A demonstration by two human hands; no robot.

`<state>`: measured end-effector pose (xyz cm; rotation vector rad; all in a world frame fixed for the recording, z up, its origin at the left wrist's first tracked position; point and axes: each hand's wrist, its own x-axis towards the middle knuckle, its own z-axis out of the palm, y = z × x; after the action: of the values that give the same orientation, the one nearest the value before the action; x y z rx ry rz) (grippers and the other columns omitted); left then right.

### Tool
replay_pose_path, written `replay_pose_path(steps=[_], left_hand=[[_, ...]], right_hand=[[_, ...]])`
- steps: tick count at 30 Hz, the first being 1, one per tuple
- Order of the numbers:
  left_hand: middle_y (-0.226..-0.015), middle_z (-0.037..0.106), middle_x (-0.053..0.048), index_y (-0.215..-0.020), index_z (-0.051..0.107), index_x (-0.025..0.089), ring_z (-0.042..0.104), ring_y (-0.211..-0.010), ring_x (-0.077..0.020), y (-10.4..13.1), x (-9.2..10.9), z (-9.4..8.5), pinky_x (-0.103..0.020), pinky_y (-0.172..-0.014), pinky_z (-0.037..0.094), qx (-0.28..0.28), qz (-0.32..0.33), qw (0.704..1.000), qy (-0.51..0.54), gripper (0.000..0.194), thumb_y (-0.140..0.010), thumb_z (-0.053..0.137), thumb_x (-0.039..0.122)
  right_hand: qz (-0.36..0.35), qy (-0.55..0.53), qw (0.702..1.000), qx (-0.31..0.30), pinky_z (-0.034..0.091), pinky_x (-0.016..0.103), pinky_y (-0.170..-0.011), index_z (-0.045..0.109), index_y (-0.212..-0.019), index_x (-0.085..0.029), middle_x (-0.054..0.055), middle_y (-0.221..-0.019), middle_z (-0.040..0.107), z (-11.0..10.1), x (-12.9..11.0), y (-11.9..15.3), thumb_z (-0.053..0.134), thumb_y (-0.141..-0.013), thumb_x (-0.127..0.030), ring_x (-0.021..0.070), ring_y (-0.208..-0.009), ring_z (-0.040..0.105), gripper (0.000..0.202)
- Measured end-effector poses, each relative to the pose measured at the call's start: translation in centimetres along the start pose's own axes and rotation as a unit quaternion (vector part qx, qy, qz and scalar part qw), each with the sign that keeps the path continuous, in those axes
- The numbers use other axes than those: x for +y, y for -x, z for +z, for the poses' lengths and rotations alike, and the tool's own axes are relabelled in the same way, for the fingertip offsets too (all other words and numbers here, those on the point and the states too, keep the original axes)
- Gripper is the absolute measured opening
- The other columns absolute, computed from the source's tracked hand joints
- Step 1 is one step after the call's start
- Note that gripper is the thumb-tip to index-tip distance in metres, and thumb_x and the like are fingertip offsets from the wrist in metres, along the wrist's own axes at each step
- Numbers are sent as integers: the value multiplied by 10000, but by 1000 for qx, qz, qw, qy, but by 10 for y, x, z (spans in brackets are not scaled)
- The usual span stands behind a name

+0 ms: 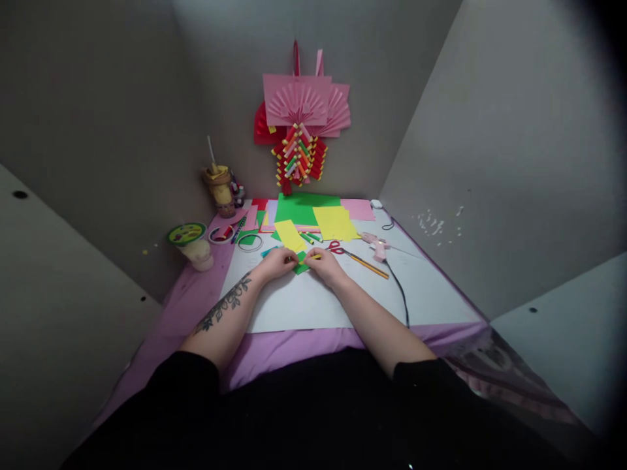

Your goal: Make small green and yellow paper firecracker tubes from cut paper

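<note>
My left hand (278, 264) is closed, its fingertips pinched at the left edge of a small piece of green paper (300, 268). Facing it, my right hand (324, 266) pinches a thin yellow strip (313, 256) above the paper's right side. The two hands are close together, low over the white board. Just beyond them lie a sheet of yellow paper (289, 235) and several rolled green paper tubes (311, 237). Red-handled scissors (335, 247) rest to the right of my right hand, beside a yellow-orange pencil-like stick (367, 264).
A pink glue gun (378, 248) with a black cord stands on the right of the white board (304, 307). Green sheets (308, 207) and yellow sheets (336, 223) lie behind. At left are a lidded cup (198, 254), a tape roll (250, 243) and a pen holder (221, 196). Paper ornaments (298, 104) hang on the wall.
</note>
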<state>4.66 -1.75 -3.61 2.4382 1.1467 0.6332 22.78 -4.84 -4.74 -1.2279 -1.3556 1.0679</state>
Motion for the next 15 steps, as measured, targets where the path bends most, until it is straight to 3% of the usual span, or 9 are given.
replay_pose_path(steps=[4,9,15], left_hand=[[-744,695,-10,-843,728,174,580,-658,-132,0,-1,2,-217,-618,406,-28,-2,999,-17,197,-726,569,180],[-732,689,-8,-836,728,172,566,-637,-127,-1,-4,3,-212,-597,389,-33,-1,999,2,206,-715,562,186],[-708,668,2,-824,727,174,539,-622,-125,-2,-11,6,-217,-588,373,-45,-2,999,28,204,-696,573,211]], right_hand=[[4,2,1000,-30,271,217,-474,544,-642,-194,-75,-481,453,2,-2,5,628,-578,-246,90,-468,384,117],[-13,38,998,-46,316,217,-503,548,-653,-185,-63,-538,503,8,-1,6,612,-539,-206,99,-524,429,132],[16,66,996,-49,316,212,-491,547,-676,-186,-64,-533,515,11,3,3,623,-509,-193,100,-515,434,184]])
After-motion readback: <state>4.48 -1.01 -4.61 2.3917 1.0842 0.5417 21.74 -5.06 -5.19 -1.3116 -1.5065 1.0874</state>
